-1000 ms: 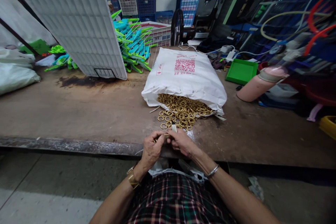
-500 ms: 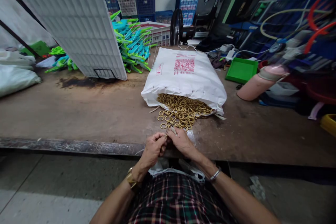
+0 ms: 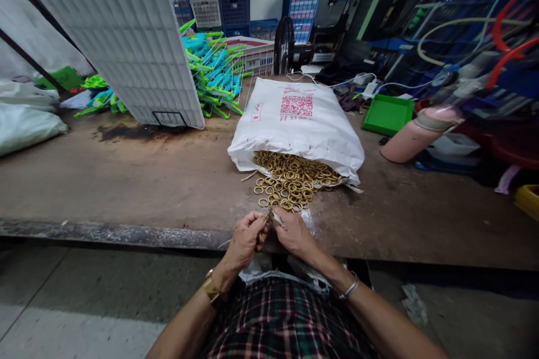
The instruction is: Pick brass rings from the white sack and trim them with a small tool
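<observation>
Two hands meet just over the near edge of the bench point(image 3: 126, 179). Left hand point(image 3: 245, 240) pinches a brass-coloured ring point(image 3: 268, 215) at the fingertips, apparently to steady it; right hand point(image 3: 297, 234) grips a small pale tool point(image 3: 278, 219), tip close to the ring. Tool type and exact contact too small to tell. Loose rings point(image 3: 290, 185) spill from the white sack point(image 3: 303, 129), laid flat with its mouth facing the person, likely so the rings sit within easy reach, right in front of both hands.
</observation>
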Available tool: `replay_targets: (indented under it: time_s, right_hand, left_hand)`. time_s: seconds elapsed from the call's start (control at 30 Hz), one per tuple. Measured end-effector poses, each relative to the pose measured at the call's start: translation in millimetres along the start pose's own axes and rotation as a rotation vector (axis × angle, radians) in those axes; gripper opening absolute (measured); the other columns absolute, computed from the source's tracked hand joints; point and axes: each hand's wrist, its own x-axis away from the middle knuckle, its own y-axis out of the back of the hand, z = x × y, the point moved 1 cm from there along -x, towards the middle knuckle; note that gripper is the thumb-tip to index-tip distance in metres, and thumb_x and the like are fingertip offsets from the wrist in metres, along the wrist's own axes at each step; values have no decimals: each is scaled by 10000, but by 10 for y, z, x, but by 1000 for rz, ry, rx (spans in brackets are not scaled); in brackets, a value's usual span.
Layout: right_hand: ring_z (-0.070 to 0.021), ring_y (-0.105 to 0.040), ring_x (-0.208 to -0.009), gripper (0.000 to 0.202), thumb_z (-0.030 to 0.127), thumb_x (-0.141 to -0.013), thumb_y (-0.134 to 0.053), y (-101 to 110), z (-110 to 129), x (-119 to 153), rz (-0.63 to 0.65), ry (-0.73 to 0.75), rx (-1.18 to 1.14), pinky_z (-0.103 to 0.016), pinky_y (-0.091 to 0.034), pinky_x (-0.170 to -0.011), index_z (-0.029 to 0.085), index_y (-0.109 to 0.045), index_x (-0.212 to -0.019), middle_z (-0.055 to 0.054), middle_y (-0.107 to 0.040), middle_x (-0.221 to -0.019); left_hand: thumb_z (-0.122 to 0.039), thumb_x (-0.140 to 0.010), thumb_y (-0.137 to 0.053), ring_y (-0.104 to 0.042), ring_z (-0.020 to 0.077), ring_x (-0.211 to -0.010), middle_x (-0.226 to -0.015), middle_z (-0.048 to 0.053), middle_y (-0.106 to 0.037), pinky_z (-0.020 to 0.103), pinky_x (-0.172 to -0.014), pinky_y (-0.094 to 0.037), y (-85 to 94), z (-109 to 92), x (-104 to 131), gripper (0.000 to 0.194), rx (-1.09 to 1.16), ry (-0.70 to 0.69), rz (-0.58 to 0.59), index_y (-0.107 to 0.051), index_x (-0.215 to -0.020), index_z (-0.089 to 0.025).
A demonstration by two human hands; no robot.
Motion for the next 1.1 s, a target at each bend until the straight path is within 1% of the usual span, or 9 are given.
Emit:
replay_targets:
  time_s: [0.13, 0.3, 0.53, 0.67, 0.77, 0.87, 0.93, 1.03, 1.1]
  right_hand:
    - [-147, -529, -639, 247, 96, -705, -398, -19, 23, 39, 88, 35, 226, -232, -289, -583, 183, -548, -882, -43, -627, -727]
    - [-170, -561, -684, 313, 102, -706, -390, -6, 56, 39, 134, 1, 315, -246, -293, -596, 173, -547, -967, -72, -650, -783]
    - [-158, -565, -715, 298, 91, -703, -400, 19, 70, 44, 199, 28, 293, -233, -296, -597, 174, -558, -941, -66, -651, -801]
    - [-157, -562, -699, 275, 90, -717, -403, 72, 45, 36, 209, -17, 324, -234, -287, -578, 170, -572, -920, -81, -655, -812]
    - [-158, -544, -645, 250, 106, -733, -395, 136, -7, 100, 164, -76, 352, -242, -271, -551, 164, -573, -899, -76, -642, -750]
    - [-151, -524, -623, 220, 128, -753, -385, 198, -98, 290, 98, -44, 276, -236, -287, -562, 172, -560, -879, -52, -614, -708]
    - [-146, -521, -629, 211, 138, -773, -369, 220, -201, 496, 89, -3, 218, -230, -309, -583, 184, -554, -863, -39, -601, -706]
    - [-147, -529, -643, 202, 139, -773, -373, 191, -405, 864, 158, -5, 238, -230, -332, -594, 182, -559, -837, -39, -595, -714]
    - [-152, -548, -738, 236, 111, -743, -395, 131, -524, 1079, 194, -15, 274, -230, -355, -638, 178, -563, -895, -55, -601, -839]
  left_hand:
    - [-478, -720, -568, -300, 29, -345, -480, -76, -427, 154, -334, -219, 24, 37, -12, 332, -86, -45, 0, -457, -693, -167]
    - [-470, -749, -535, -297, 36, -345, -446, -81, -408, 160, -346, -234, 37, 47, -1, 322, -171, -99, 3, -448, -671, -170]
    - [-471, -759, -522, -302, 46, -380, -461, -81, -389, 173, -387, -249, 44, 28, 36, 326, -261, -168, 18, -430, -657, -175]
    - [-477, -766, -516, -327, 53, -410, -469, -66, -395, 184, -424, -271, -27, -71, 211, 339, -342, -182, 69, -448, -642, -169]
    - [-462, -760, -537, -334, 54, -418, -495, -59, -412, 183, -422, -276, -125, -175, 379, 312, -327, -113, 189, -469, -675, -170]
    - [-453, -755, -546, -327, 49, -402, -496, -60, -411, 179, -403, -260, -141, -189, 456, 305, -260, -11, 263, -462, -673, -172]
    - [-462, -751, -542, -322, 47, -378, -479, -60, -418, 177, -380, -239, -74, -98, 467, 312, -257, 104, 274, -462, -666, -173]
    - [-462, -720, -574, -316, 45, -357, -459, -58, -436, 168, -351, -211, 88, 158, 492, 317, -292, 286, 269, -469, -654, -170]
    - [-443, -701, -601, -332, 38, -362, -474, -52, -457, 155, -344, -202, 188, 349, 517, 316, -264, 364, 238, -472, -641, -161]
